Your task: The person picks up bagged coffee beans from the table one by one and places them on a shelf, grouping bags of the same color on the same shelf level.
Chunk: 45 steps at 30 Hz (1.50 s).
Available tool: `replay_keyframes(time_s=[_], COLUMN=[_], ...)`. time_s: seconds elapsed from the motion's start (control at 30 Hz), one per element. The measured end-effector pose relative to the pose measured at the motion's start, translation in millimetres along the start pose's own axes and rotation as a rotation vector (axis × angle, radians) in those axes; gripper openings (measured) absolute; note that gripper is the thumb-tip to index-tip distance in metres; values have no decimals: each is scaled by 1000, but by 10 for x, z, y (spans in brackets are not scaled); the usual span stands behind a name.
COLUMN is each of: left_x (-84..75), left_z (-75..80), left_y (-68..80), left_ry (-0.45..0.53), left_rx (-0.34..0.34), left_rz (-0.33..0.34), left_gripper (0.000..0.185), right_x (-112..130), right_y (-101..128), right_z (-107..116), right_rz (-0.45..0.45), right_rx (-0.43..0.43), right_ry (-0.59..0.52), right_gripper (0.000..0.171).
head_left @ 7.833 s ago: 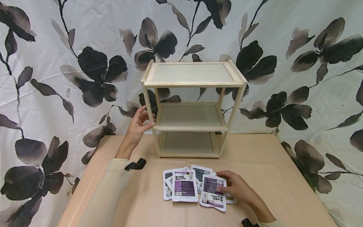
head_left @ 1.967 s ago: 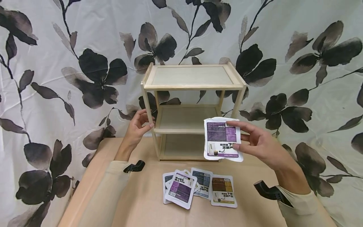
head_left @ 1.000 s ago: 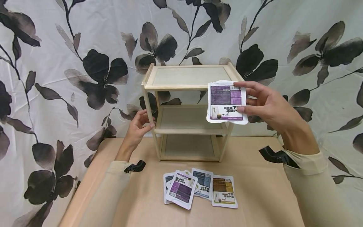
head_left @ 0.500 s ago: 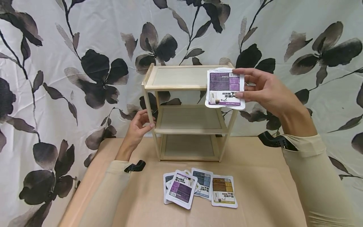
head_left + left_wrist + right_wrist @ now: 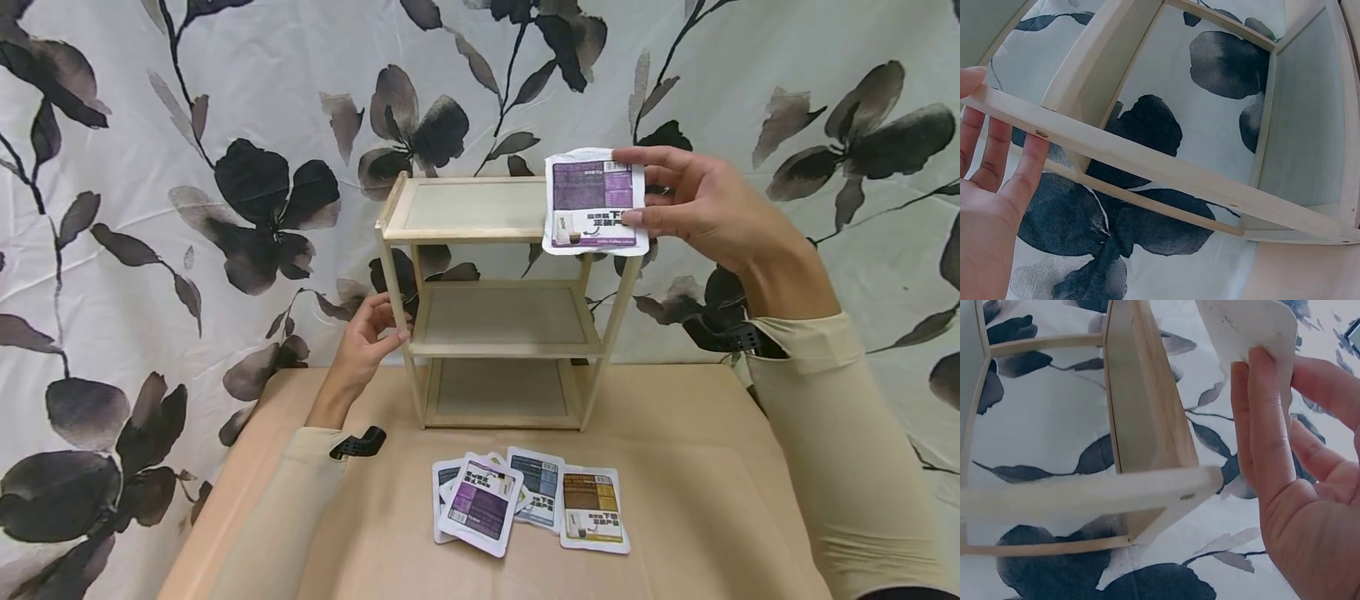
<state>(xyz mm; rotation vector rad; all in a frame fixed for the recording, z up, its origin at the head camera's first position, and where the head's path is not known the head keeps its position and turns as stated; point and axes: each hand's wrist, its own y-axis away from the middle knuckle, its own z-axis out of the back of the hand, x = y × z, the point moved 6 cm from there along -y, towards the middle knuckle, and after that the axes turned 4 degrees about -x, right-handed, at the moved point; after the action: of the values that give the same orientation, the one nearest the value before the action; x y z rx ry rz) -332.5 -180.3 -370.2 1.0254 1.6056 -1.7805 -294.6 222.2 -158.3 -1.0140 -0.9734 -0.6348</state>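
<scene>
R hand (image 5: 701, 208) raised at top-right corner of rack (image 5: 510, 292), pinching purple sachet (image 5: 596, 204) betw. thumb and fingers; sachet upright, printed face toward head cam, lower edge overlapping front rim of top shelf (image 5: 472, 207). Cannot tell if it touches the rim. Wrist view: fingers (image 5: 1260, 425) curled round white back of sachet (image 5: 1247, 328), rack corner just beside.

L hand (image 5: 367, 333) at near-left post of rack, level w. middle shelf (image 5: 502, 312); fingers curled loosely round post. Wrist view: fingertips (image 5: 1022, 175) lie vs. wooden rail (image 5: 1147, 165), thumb on other side, light hold.

Rack: 3 tiers, pale wood, stands at far-centre of table (image 5: 675, 500), vs. floral cloth (image 5: 150, 167). Bottom shelf (image 5: 498, 387) sits just above tabletop.

Near edge, in front of rack: loose fan of sachets (image 5: 525, 504) flat on table, overlapping: purple one on top at left, blue in middle, brown (image 5: 592, 510) at right. Well apart from both hands.

Both forearms in cream sleeves (image 5: 825, 450); black clip at each wrist.
</scene>
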Motion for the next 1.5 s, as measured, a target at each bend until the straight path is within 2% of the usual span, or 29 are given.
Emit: replay_keyframes(time_s=[0.2,0.53,0.93,1.13,1.37,1.5], left_x=[-3,-6,-2,-7,-26,-29], left_z=[7,6,-3,-6,-13,-10], left_y=[-8,-7,5,6,17,36], left_ry=[-12,-6,-10,-26,-24,-28], left_rx=[-3,-4,-13,-5,-6,-13], left_rz=[-5,13,15,22,18,17], left_gripper=[55,56,56,56,55,54], right_x=[-16,-85,-180,-239,-301,-294], right_y=[-125,-315,-516,-583,-643,-659], right_z=[96,184,285,280,262,240], right_rz=[-59,-135,-176,-217,-267,-278], right_rx=[-39,-51,-60,-57,-19,-5], right_ry=[17,125,243,246,521,622], right_gripper=[71,78,80,79,80,82])
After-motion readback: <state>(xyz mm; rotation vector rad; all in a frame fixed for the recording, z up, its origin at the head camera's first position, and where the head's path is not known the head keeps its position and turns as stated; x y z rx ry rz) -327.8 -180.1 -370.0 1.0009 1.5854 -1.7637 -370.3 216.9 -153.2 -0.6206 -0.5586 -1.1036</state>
